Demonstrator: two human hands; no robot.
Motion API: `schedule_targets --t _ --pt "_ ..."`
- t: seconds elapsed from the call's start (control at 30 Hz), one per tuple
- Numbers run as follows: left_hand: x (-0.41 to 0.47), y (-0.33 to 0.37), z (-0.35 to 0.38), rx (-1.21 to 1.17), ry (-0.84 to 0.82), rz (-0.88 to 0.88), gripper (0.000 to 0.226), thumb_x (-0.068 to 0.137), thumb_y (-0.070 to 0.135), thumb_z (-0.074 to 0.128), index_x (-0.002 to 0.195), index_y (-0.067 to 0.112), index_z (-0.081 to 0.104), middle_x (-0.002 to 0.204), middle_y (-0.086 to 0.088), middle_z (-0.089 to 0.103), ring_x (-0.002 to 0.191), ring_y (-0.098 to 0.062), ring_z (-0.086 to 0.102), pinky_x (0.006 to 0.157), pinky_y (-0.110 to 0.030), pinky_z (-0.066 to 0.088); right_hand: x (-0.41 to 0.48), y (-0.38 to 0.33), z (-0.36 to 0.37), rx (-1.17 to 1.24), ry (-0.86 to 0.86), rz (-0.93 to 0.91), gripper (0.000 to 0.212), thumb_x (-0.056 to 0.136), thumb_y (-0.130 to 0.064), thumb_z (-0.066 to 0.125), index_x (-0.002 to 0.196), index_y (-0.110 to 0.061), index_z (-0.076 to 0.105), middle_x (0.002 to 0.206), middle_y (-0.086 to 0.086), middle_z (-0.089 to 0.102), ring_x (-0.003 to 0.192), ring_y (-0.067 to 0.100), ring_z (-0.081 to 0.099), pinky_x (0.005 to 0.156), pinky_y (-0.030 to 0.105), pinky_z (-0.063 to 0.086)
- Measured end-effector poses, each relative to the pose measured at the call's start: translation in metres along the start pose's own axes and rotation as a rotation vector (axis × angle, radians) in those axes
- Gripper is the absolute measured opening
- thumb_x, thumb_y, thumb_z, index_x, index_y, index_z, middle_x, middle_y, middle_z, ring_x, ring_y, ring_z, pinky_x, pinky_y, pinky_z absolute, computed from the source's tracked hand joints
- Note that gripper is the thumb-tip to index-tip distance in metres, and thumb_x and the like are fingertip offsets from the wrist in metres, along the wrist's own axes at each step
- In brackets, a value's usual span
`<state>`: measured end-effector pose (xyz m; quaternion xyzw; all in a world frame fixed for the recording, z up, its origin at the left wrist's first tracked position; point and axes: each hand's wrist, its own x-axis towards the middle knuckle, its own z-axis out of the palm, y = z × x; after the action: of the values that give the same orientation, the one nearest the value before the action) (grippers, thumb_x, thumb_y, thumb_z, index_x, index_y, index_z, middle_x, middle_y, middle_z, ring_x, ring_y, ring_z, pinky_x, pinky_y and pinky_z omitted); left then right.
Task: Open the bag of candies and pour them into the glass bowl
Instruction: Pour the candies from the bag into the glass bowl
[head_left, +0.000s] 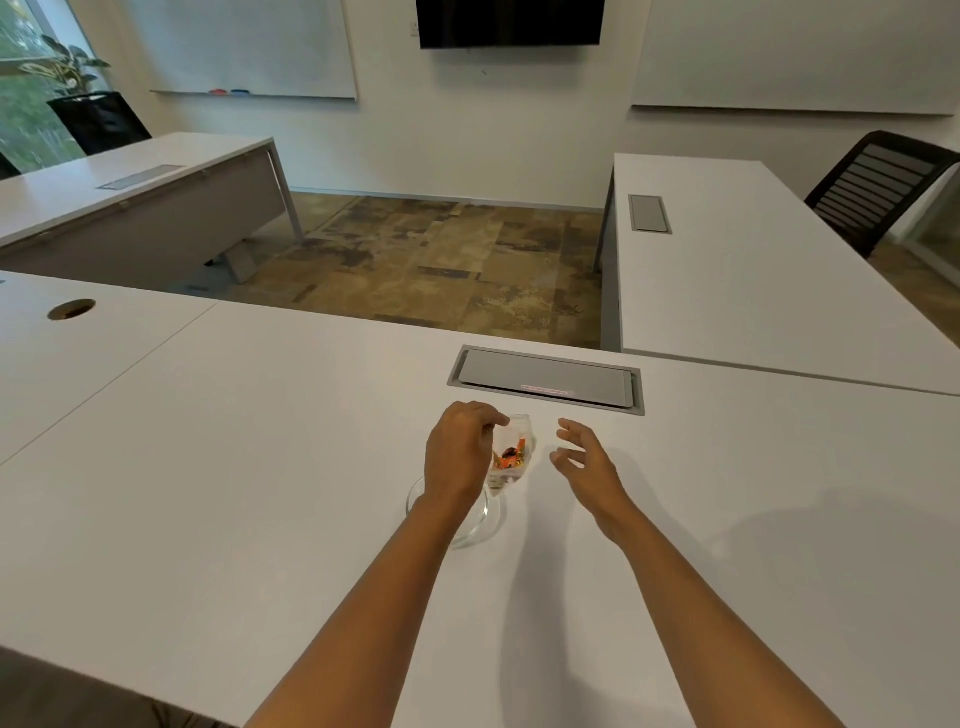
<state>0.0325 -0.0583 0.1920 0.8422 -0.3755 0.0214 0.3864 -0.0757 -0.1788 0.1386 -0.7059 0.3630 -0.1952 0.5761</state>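
Observation:
My left hand (460, 452) pinches the top corner of a small clear plastic bag of candies (511, 457), which hangs above the table with orange and dark wrapped candies showing through. Below it sits the glass bowl (488, 525) on the white table, mostly hidden under my left wrist and the bag. My right hand (584, 457) hovers just right of the bag, fingers spread, touching nothing.
A grey cable hatch (545, 378) is set into the table (260, 467) just beyond the hands. A round cable hole (71, 309) lies far left. Other white desks (753, 270) stand left and right, with a black chair (878, 187) at the far right.

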Motion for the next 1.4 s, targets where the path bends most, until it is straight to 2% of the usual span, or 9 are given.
schedule_targets --t 0.1,0.2,0.33,0.4,0.47,0.67,0.87,1.13,1.4 --pt "0.003 -0.006 -0.005 -0.138 -0.009 -0.005 0.021 0.087 0.001 0.057 0.096 0.009 0.074 0.105 -0.011 0.073 0.098 -0.022 0.064 0.088 -0.031 0.053 0.005 0.003 -0.005 -0.079 -0.114 -0.002 0.041 0.091 -0.01 0.054 0.13 -0.021 0.046 0.14 0.004 0.046 0.123 0.022 0.047 0.095 0.031 0.041" --pt "0.004 -0.014 -0.007 -0.246 -0.011 -0.022 0.021 0.085 -0.003 0.058 0.09 0.009 0.075 0.1 -0.011 0.074 0.094 -0.021 0.066 0.085 -0.03 0.054 0.009 0.007 -0.009 -0.126 -0.103 -0.049 0.023 0.089 -0.009 0.057 0.112 -0.014 0.06 0.117 0.004 0.062 0.105 0.017 0.056 0.084 0.02 0.044" --pt "0.006 -0.031 -0.006 -0.348 -0.01 -0.118 0.02 0.085 0.0 0.059 0.087 0.01 0.075 0.096 -0.006 0.075 0.092 -0.016 0.067 0.078 -0.01 0.05 0.011 0.012 -0.008 -0.113 -0.073 -0.063 0.009 0.085 -0.012 0.064 0.093 -0.009 0.068 0.092 0.004 0.069 0.089 0.018 0.062 0.078 0.019 0.05" --pt "0.005 -0.042 -0.004 -0.382 -0.015 -0.193 0.018 0.086 0.003 0.059 0.09 0.011 0.075 0.098 -0.006 0.075 0.091 -0.015 0.066 0.072 -0.002 0.048 0.011 0.013 -0.006 -0.113 -0.068 -0.062 0.01 0.086 -0.013 0.063 0.093 -0.008 0.067 0.093 0.008 0.07 0.089 0.019 0.063 0.085 0.028 0.052" --pt "0.002 -0.055 -0.001 -0.409 -0.033 -0.266 0.018 0.086 0.004 0.059 0.096 0.01 0.074 0.102 -0.006 0.074 0.091 -0.014 0.065 0.069 -0.002 0.047 0.012 0.013 -0.002 -0.134 -0.057 -0.078 0.01 0.088 -0.014 0.061 0.094 -0.008 0.066 0.096 0.007 0.069 0.091 0.018 0.062 0.081 0.021 0.05" --pt "-0.012 -0.086 0.014 -0.661 -0.101 -0.543 0.024 0.087 0.008 0.055 0.106 0.012 0.071 0.113 -0.009 0.071 0.102 -0.022 0.066 0.097 -0.037 0.052 0.013 0.009 0.017 -0.196 -0.037 -0.127 0.006 0.089 -0.013 0.057 0.091 -0.012 0.063 0.094 0.0 0.066 0.085 0.009 0.06 0.069 0.01 0.043" --pt "-0.019 -0.111 0.021 -0.771 -0.121 -0.67 0.026 0.08 0.027 0.069 0.102 0.015 0.073 0.107 -0.002 0.073 0.101 -0.02 0.066 0.097 -0.038 0.052 0.013 0.003 0.039 -0.255 0.026 -0.192 0.009 0.085 -0.013 0.059 0.085 -0.02 0.065 0.08 -0.009 0.065 0.074 0.002 0.062 0.061 0.008 0.047" --pt "-0.021 -0.134 0.032 -0.806 0.0 -0.851 0.028 0.081 0.014 0.07 0.104 -0.002 0.069 0.108 -0.015 0.07 0.099 -0.029 0.066 0.096 -0.041 0.052 0.017 0.002 0.06 -0.483 0.031 -0.34 0.013 0.089 -0.018 0.059 0.097 -0.014 0.068 0.094 0.003 0.073 0.084 0.015 0.066 0.078 0.022 0.053" --pt "-0.022 -0.142 0.042 -0.794 0.029 -0.917 0.019 0.083 0.013 0.068 0.096 -0.002 0.069 0.094 -0.018 0.07 0.085 -0.028 0.066 0.088 -0.036 0.054 0.015 -0.003 0.071 -0.518 0.054 -0.442 0.017 0.088 -0.02 0.06 0.101 -0.013 0.069 0.098 0.003 0.075 0.088 0.016 0.069 0.079 0.018 0.051"
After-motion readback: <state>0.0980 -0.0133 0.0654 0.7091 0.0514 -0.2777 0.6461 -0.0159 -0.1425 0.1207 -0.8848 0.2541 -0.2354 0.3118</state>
